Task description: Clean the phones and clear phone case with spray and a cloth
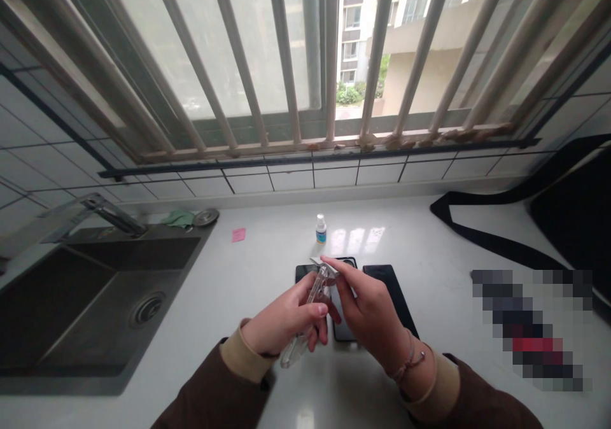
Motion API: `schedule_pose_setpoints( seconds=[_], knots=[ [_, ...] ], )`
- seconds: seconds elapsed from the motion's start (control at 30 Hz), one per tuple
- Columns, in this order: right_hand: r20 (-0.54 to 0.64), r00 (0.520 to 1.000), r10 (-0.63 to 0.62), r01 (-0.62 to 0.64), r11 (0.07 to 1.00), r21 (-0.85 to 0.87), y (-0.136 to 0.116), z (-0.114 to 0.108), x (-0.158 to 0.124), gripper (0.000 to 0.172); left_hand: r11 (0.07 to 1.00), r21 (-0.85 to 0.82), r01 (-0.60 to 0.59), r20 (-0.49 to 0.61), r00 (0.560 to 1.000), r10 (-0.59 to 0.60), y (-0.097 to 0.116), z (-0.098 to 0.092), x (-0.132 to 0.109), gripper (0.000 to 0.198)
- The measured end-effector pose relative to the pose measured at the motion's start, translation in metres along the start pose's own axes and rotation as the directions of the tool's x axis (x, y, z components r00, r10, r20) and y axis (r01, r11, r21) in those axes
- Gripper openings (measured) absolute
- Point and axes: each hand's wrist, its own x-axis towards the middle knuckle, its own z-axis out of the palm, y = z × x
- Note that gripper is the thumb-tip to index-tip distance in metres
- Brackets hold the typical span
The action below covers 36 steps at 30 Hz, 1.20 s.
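Note:
My left hand (286, 317) is closed around a clear phone case (294, 351), held tilted above the counter (248, 327). At the case's upper end, my right hand (375, 308) presses a thin whitish piece, like a wipe or cloth (328, 267), against it with bent fingers. Below the hands lies a black-framed smartphone (344, 330), partly covered by them. A second dark flat device (304, 272) shows beside it on the left. To the right, a black flat slab (382, 275) is partly hidden by my right hand.
A small white bottle with a blue label (321, 230) stands behind the hands. Left of it lies a pink note (238, 235). A sink (112, 378) with a faucet (117, 216) is at left. A black strap (482, 235) and bag (577, 212) lie right, near a pixelated patch.

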Motion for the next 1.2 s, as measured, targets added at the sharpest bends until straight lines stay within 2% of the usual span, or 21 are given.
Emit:
schedule_pose_setpoints(
  seconds=[0.1,0.27,0.37,0.47,0.53,0.6,0.73,0.83,1.03,1.1,1.2],
  knots=[
    [-0.002,0.998,-0.055,0.055,0.998,-0.011,0.001,-0.001,0.001,0.039,1.000,0.000,-0.030,0.014,0.999,0.030,-0.001,0.000,0.000,0.063],
    [0.008,0.999,0.050,-0.049,0.998,-0.037,0.005,0.002,0.002,0.038,0.992,-0.094,-0.087,-0.012,0.996,0.087,-0.001,-0.001,-0.001,0.063],
    [-0.003,0.998,0.062,-0.062,0.997,-0.046,0.005,0.003,0.001,0.036,0.998,-0.048,-0.039,-0.020,0.999,0.038,-0.002,-0.003,-0.001,0.062],
    [-0.021,0.997,-0.072,0.071,0.996,-0.053,0.003,0.001,0.001,0.041,1.000,0.018,0.013,-0.003,1.000,-0.013,-0.005,-0.004,0.001,0.063],
    [-0.017,0.981,-0.192,0.191,0.980,-0.061,0.002,0.001,0.001,0.047,1.000,0.022,0.011,-0.001,1.000,-0.011,-0.005,-0.004,0.002,0.064],
    [0.004,0.966,-0.260,0.259,0.962,-0.081,0.003,0.001,0.001,0.052,1.000,0.021,-0.007,-0.036,0.999,0.007,-0.005,-0.003,0.003,0.066],
    [0.053,0.966,-0.252,0.257,0.959,-0.119,0.008,0.002,0.000,0.062,0.996,0.062,-0.071,-0.149,0.986,0.079,-0.007,-0.002,0.003,0.079],
    [0.076,0.956,-0.282,0.290,0.948,-0.132,0.008,0.001,-0.001,0.068,0.991,0.050,-0.126,-0.169,0.977,0.133,-0.011,-0.001,0.004,0.088],
    [0.239,0.876,-0.420,0.445,0.893,-0.065,0.004,0.001,0.000,0.065,0.990,0.012,-0.139,-0.216,0.967,0.138,-0.016,0.003,0.005,0.063],
    [0.233,0.880,-0.413,0.438,0.897,-0.064,0.004,0.002,0.000,0.062,0.987,-0.037,-0.156,-0.226,0.964,0.144,-0.015,0.004,0.005,0.071],
    [0.174,0.914,-0.366,0.386,0.917,-0.101,0.007,0.004,-0.001,0.062,0.973,-0.115,-0.200,-0.211,0.962,0.172,-0.012,0.005,0.005,0.092]
  ],
)
